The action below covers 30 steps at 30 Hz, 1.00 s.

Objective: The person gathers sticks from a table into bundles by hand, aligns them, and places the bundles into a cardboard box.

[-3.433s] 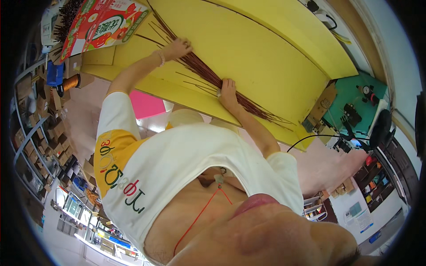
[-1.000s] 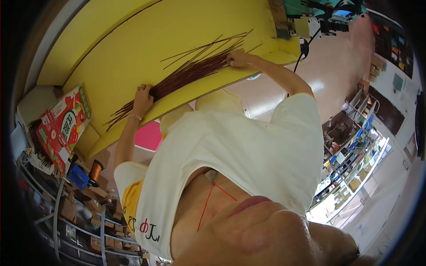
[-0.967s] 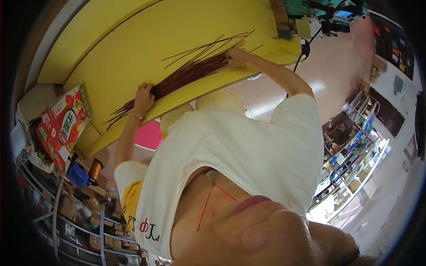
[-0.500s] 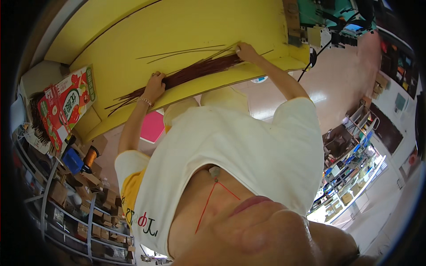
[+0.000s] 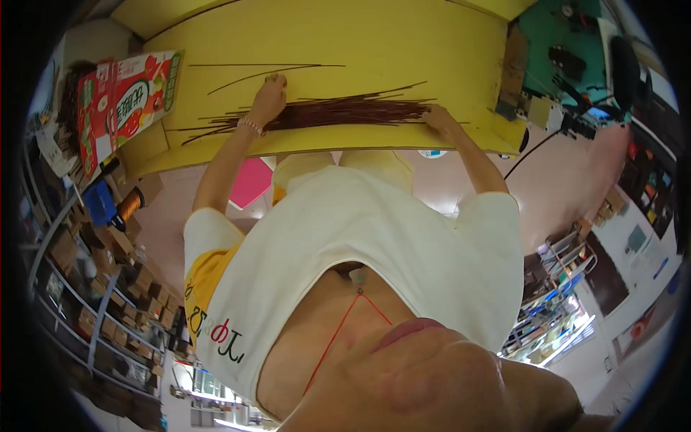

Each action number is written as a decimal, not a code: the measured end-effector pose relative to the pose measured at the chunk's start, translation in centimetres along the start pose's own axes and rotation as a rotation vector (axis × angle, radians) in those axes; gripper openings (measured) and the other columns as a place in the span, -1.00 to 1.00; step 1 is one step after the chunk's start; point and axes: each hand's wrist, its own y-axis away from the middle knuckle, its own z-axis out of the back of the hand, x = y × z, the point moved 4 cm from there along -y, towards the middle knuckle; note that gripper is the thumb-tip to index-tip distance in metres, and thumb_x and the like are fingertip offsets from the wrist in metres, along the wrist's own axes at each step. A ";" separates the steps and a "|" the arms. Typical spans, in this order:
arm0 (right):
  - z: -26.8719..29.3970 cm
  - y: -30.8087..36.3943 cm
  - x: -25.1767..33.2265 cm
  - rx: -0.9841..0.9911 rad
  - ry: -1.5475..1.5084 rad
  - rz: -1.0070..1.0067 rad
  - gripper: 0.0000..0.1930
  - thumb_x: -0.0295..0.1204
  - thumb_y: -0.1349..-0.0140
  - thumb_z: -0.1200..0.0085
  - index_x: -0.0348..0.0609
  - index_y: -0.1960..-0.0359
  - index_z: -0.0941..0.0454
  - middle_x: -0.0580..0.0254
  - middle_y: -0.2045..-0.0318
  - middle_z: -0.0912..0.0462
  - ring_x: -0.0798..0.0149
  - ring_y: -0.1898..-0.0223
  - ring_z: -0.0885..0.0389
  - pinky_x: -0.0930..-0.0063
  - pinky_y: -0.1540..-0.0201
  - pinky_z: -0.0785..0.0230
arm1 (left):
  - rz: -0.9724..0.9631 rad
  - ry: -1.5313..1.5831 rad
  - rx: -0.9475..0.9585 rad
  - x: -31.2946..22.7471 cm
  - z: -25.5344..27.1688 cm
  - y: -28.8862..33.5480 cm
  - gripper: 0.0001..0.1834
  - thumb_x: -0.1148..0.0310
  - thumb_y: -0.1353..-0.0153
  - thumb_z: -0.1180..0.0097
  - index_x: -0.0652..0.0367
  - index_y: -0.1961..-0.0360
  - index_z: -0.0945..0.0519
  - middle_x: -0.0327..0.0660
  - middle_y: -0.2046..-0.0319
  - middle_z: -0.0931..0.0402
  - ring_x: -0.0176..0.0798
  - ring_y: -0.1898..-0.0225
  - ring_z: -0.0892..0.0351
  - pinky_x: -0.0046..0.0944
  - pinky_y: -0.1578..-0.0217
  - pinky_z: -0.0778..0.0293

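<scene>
A bundle of long, thin, dark reddish-brown strands [image 5: 345, 114] lies lengthwise along the near side of a yellow work surface [image 5: 389, 50], its ends fanned out unevenly. My left hand [image 5: 269, 101], with a beaded bracelet at the wrist, reaches over the left part of the bundle. Its fingers curl down close to loose strands [image 5: 295, 65] lying apart, farther back; whatever they hold is hidden. At the bundle's right end, my right hand [image 5: 439, 119] has its fingers closed on the strand ends.
A red and white printed carton [image 5: 126, 104] stands at the surface's left end. Below it are a blue container [image 5: 99, 201] and a spool of copper-coloured wire [image 5: 130, 204]. Equipment on a green surface [image 5: 547, 43] occupies the far right. A low yellow lip [image 5: 345, 138] borders the near edge.
My left hand has moved from the bundle's near-left part back toward the loose strands. My right hand has come nearer to me at the bundle's right end. The whole view has turned and shifted.
</scene>
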 end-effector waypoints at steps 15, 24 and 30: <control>2.6 -1.7 12.7 -0.222 0.000 0.535 -0.70 -0.61 -0.06 0.04 -0.23 0.12 -0.47 -0.08 0.16 -0.54 -0.07 0.14 -0.52 0.16 0.06 -0.37 | -0.238 0.086 0.187 3.0 -3.2 2.1 -0.73 0.58 -0.08 0.00 0.23 0.15 -0.50 0.07 0.22 -0.47 0.12 0.14 -0.44 -0.06 0.09 -0.40; -2.0 1.1 16.3 0.220 0.291 0.562 -0.74 -0.52 -0.03 0.05 -0.31 0.23 -0.55 -0.13 0.18 -0.55 -0.14 0.08 -0.49 0.13 0.04 -0.37 | -0.183 0.042 0.429 -0.7 -4.4 3.9 -0.55 0.34 0.14 -0.21 0.35 0.18 -0.51 0.14 0.20 -0.48 0.10 0.10 -0.44 -0.08 0.03 -0.40; -1.3 1.5 23.9 -0.145 0.251 0.802 -0.69 -0.44 -0.02 0.03 -0.27 0.17 -0.53 -0.12 0.14 -0.55 -0.14 0.10 -0.51 0.15 0.03 -0.39 | -0.081 -0.098 0.510 -0.5 -5.9 3.5 -0.57 0.38 0.20 -0.23 0.37 0.24 -0.54 0.14 0.26 -0.52 0.13 0.13 -0.50 -0.10 0.09 -0.45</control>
